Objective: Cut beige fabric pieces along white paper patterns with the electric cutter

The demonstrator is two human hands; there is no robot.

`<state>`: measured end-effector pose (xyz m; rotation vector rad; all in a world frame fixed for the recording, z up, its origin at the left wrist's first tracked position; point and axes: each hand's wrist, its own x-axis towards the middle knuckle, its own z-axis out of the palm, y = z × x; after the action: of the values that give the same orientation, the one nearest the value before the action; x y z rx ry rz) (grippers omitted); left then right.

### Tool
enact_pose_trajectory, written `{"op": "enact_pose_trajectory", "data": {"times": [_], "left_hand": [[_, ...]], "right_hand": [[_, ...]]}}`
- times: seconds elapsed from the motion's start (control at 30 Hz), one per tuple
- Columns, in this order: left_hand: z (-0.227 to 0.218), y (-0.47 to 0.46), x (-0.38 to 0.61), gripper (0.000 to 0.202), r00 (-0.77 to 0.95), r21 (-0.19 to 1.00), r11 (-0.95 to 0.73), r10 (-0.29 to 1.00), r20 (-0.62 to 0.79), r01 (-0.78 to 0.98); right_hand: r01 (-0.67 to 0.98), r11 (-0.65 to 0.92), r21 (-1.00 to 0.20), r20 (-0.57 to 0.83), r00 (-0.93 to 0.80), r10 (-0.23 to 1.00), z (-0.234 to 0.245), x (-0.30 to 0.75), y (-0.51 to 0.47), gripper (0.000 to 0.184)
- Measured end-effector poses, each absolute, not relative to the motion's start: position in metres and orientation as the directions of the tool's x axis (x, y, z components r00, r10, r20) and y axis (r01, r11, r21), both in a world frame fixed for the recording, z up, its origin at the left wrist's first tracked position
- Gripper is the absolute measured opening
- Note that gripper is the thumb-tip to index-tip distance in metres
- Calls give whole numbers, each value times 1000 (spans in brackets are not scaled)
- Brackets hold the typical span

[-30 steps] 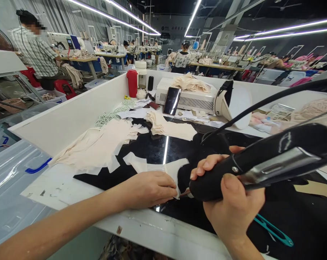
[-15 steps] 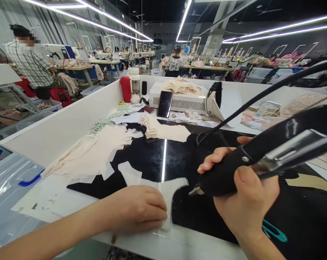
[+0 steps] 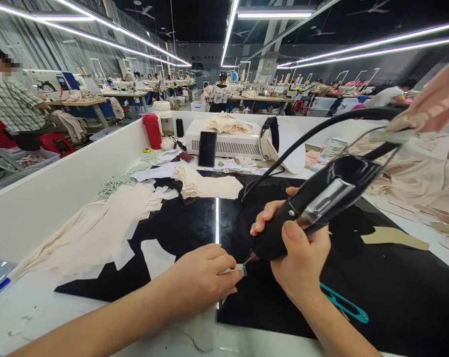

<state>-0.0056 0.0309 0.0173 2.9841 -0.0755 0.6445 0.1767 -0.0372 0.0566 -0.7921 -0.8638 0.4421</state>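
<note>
My right hand [image 3: 298, 248] is wrapped round a black corded hand tool [image 3: 276, 233] with a silver lever and a narrow metal tip. The tip points down and left, close to the fingers of my left hand [image 3: 205, 277]. Those fingers are closed on a pale fabric piece [image 3: 157, 258], whose edge shows beyond the fingertips near the tool tip. My palm hides much of the piece. Beneath lies a glossy black sheet [image 3: 194, 218]. By my right wrist rests a teal-handled tool [image 3: 345, 303].
Pale fabric stacks [image 3: 112, 223] [image 3: 209, 183] lie left and behind. A phone [image 3: 207, 148] leans on a white vented box [image 3: 231, 139]. Another person's hand [image 3: 436, 101], blurred, reaches in at upper right. A beige strip [image 3: 395, 237] lies right. A white wall [image 3: 79, 193] edges the table.
The view has shifted, so the table appears further left. The tool tip has come closer to my left fingers, which now hold the piece's edge. Another person's hand has entered at upper right.
</note>
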Motion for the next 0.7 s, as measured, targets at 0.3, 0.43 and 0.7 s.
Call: {"op": "enact_pose_trajectory", "data": {"times": [0.3,0.43,0.7], "left_hand": [[9,32,-11,23,941,80,-996,53,335,28],[9,32,-13,22,946,89,-995,63,318,36],[10,31,-14,21,939,97,-995,58,340,26]], "right_hand": [[-21,647,-762,531,552,643,52,174,-38,36],[-15,654,-756,539,552,636,54,175,-38,32],[-13,646,-763,530,559,638,54,175,-38,35]]}}
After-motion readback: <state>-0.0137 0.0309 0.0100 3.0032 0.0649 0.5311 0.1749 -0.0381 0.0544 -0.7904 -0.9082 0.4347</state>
